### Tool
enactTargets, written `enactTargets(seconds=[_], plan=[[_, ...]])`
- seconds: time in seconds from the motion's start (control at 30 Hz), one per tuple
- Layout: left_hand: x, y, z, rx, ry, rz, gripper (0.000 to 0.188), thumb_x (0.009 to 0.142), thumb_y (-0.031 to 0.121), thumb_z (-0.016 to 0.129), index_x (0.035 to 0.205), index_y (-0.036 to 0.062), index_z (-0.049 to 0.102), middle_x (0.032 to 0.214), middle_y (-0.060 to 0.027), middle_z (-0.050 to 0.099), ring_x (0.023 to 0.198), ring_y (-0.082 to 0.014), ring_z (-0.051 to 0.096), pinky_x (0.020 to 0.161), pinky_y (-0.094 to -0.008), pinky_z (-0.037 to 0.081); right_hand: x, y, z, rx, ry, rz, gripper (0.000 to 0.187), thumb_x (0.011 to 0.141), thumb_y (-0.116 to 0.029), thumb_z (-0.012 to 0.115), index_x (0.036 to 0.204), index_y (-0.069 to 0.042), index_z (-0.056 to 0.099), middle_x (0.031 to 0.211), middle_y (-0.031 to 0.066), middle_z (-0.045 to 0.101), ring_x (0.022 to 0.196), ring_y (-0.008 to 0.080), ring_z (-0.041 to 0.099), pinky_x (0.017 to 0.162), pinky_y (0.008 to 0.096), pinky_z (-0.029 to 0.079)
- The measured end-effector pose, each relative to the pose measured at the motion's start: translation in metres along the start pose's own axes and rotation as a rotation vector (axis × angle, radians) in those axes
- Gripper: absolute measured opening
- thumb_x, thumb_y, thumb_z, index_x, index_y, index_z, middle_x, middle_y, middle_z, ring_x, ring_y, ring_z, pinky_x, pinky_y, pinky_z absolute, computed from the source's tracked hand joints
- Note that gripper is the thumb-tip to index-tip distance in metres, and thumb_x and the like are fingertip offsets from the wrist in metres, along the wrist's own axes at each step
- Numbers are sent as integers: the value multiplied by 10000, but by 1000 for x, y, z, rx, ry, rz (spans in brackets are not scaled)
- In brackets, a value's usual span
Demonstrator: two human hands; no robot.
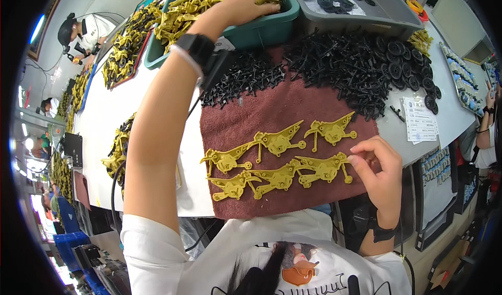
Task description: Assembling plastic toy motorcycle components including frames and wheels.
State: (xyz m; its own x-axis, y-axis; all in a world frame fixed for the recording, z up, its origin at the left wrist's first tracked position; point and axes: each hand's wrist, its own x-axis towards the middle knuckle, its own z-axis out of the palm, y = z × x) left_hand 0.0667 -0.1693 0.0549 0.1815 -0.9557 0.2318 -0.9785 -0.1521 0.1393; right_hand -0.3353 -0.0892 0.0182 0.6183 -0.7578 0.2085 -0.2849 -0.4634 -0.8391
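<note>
We have a white table (193, 195) across mid-frame, a maroon cloth (308, 99) at centre, a grey bin (355, 24) at upper right and a green bin (264, 32) at upper centre. Our left hand (243, 7) is in the green bin, fingers loosely spread on a yellow pile (180, 15); we cannot tell whether they grip any. Our right hand (381, 174), right of centre, has thumb and forefinger slightly parted, visibly holding nothing, just beside six yellow parts (280, 142) in two rows on the cloth.
</note>
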Motion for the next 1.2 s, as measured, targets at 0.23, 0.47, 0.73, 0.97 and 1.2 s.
enactTargets(seconds=[0.23,0.47,0.73,0.97,1.2], plan=[[-5,-29,-25,-152,-76,-157,579,843,491,669,1179,25,596,876,-90,659,800,-157,617,687,-308,473,-7,8,-18,-15,29,2,81,796,12,682,858,-9,634,733,51,599,604,117,550,543,245,415],[-39,-53,-68,-170,327,-150,434,894,373,653,1154,26,651,939,-61,684,849,-122,600,744,-286,464,-1,-3,-24,-8,-8,-107,74,799,17,673,857,5,629,761,68,619,664,134,599,596,244,453],[-141,107,-82,-1029,51,-133,501,862,421,673,1105,1,551,941,-125,646,838,-188,625,729,-326,495,-4,-20,-7,522,118,-207,360,799,-99,763,1116,-16,616,958,49,629,811,95,589,656,209,460],[-241,190,-43,-976,-297,186,674,692,527,797,988,-8,513,919,-158,536,870,-290,524,776,-385,420,-18,-40,2,249,-49,-666,463,667,-231,844,1038,-27,656,861,106,653,693,233,650,597,305,514],[-271,204,-27,-1070,-510,-26,565,681,449,769,887,-9,512,807,-138,463,768,-290,463,724,-390,391,-43,-34,-1,146,-294,-641,241,695,-121,776,868,-59,621,758,43,597,633,210,626,531,303,481]])
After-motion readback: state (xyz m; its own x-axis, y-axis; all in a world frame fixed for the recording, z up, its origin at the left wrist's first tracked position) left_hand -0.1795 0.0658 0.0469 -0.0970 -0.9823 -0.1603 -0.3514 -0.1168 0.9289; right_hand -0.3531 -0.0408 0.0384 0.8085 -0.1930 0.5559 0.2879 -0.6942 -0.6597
